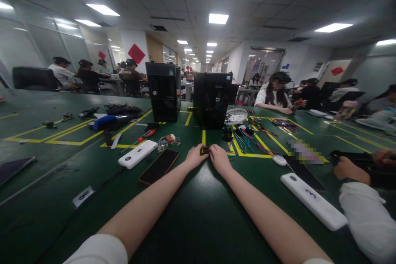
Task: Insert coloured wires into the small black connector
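Both my hands meet at table centre, fingertips closed narrow on one small dark part [204,150]. My L hand [194,156] pinches it from the left and my R hand [218,159] from the right, so the part sits right btwn the two sets of fingertips, low over the green mat [198,214]. It's too small to tell what it is.

Counted, near to far:
- 1 black phone [159,166], flat, just beside my L wrist.
- 2 white power banks: no. 8 [137,154] left of the phone, and no. 3 [312,200] well off to my R.
- 1 white mouse [280,159].
- 1 tangle of coloured cables [244,138], just past my R hand.
- 1 red-handled screwdriver [146,135].
- 1 white basket [235,116].
- 2 black PC towers [163,90] [213,99], upright, apart from each other. The R one stands near, straight ahead of my fingers.

Room: the mat btwn and under my forearms is open back toward me. Fwd is tight, w/ the tower and cables. A yellow tape line [203,136] runs from my fingers toward the towers. On the R a co-worker's hand [349,169] and white sleeve [368,218] sit beyond power bank no. 3. Far L, a dark tablet [12,169] lies at the frame edge, w/ wide bare mat btwn it and the phone.
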Demonstrator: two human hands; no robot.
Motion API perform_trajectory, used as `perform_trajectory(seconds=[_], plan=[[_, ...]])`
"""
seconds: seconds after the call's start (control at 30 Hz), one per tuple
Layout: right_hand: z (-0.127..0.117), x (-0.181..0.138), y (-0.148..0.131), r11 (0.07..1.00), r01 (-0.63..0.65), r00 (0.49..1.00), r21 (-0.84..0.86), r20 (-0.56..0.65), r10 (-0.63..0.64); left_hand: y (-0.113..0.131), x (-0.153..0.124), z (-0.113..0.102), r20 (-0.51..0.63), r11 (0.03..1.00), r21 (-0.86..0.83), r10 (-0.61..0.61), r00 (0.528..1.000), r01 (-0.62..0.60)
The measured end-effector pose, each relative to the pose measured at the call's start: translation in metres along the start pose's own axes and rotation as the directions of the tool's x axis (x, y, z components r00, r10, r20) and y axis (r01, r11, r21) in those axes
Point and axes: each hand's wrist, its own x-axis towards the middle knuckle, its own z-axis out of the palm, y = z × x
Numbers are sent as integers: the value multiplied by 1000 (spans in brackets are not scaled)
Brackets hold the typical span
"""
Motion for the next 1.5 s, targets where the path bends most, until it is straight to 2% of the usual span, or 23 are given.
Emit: perform_trajectory(seconds=[0.3, 0.47, 0.93, 1.17, 1.3, 1.43, 1.5], plan=[[4, 1, 3, 999, 20, 998, -29, -62, -22, 4, 0, -1, 4, 998, 58, 20, 1000, -20], [7, 7, 1, 999, -15, 999, -48, -33, 13, 2, 2, 3, -13, 996, 85, 23, 1000, -22], [9, 6, 0, 997, -30, 999, -67, -25, 28, 8, 2, -2, 36, 995, 97, -15, 999, 11], [7, 6, 1, 997, -67, 994, -31, -90, 64, 7, 1, -3, 35, 997, 77, -8, 999, 5], [-1, 2, -3, 999, -32, 995, -14, -96, 30, 5, 0, -2, 27, 998, 66, -11, 1000, 9], [-8, -6, -12, 987, 144, 988, 71, 41, -147, 2, 0, -4, -5, 998, 58, 2, 1000, -2], [-9, -8, -14, 975, 191, 974, 111, 99, -202, 1, 0, -5, -7, 999, 48, -10, 1000, 10]])
